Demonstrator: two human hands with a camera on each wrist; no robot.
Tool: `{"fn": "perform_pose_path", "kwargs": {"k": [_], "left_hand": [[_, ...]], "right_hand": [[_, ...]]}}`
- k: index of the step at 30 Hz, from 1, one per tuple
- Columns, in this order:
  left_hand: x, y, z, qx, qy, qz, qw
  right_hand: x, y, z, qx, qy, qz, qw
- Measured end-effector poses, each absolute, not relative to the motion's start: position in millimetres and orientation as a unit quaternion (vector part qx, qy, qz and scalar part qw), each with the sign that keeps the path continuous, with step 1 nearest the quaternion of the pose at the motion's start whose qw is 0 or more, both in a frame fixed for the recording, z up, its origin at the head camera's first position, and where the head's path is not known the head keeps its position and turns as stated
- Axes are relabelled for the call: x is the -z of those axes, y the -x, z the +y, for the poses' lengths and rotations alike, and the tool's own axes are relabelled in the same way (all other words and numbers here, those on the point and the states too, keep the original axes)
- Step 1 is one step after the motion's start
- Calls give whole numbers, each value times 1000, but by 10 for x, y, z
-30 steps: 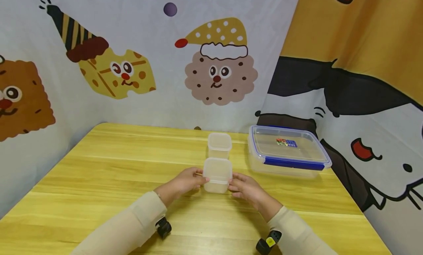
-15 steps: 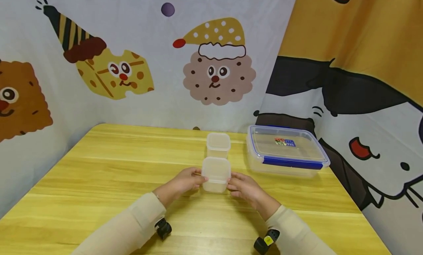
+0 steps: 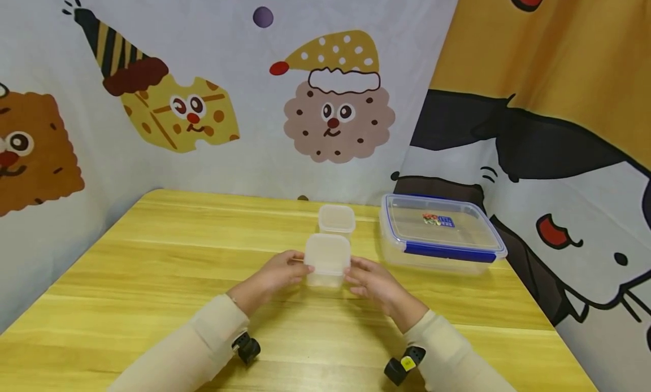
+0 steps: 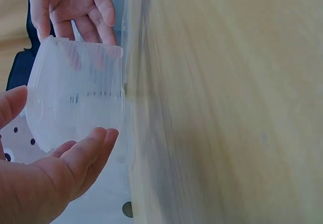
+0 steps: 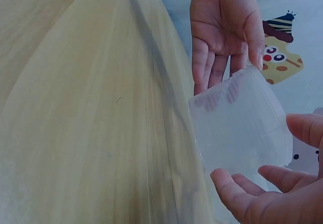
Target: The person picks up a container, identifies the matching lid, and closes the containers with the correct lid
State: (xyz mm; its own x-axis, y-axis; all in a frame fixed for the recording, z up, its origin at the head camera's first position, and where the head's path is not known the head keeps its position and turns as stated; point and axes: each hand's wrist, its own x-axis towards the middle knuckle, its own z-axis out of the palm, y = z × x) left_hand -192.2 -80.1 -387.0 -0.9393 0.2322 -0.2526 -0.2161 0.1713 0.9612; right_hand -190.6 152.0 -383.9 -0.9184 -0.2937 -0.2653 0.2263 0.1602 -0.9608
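Observation:
Between my two hands is a small translucent plastic food container (image 3: 328, 255) with a frosted square lid, held level in the head view. My left hand (image 3: 273, 274) grips its left side, thumb at the lid's edge and fingers against the wall. From the right, my right hand (image 3: 378, 284) grips the opposite side in the same way. In the left wrist view faint markings show on the container (image 4: 75, 100), and it looks see-through. A second small lidded container (image 3: 337, 218) stands just behind, its lower part hidden by the held one.
To the right at the back sits a large clear storage box (image 3: 442, 234) with blue clips and a label on its lid. Everything stands on a wood-grain table (image 3: 168, 256). Behind it hangs a cartoon-printed cloth (image 3: 213, 171). A black strapped device (image 3: 405, 365) is on each wrist.
Both hands have raised the small container slightly, up and a little left in the head view. It now covers more of the container behind. The large box has not moved.

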Motion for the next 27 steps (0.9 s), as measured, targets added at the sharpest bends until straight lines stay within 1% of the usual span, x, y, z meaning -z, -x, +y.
{"fn": "perform_pose_path", "kwargs": {"k": [16, 27], "left_hand": [[3806, 1935, -993, -650, -29, 743, 159], [3745, 1968, -1121, -643, -25, 749, 156]], "right_hand": [[3804, 1975, 1331, 658, 44, 726, 195], [3765, 2038, 1189, 662, 51, 723, 189]]}}
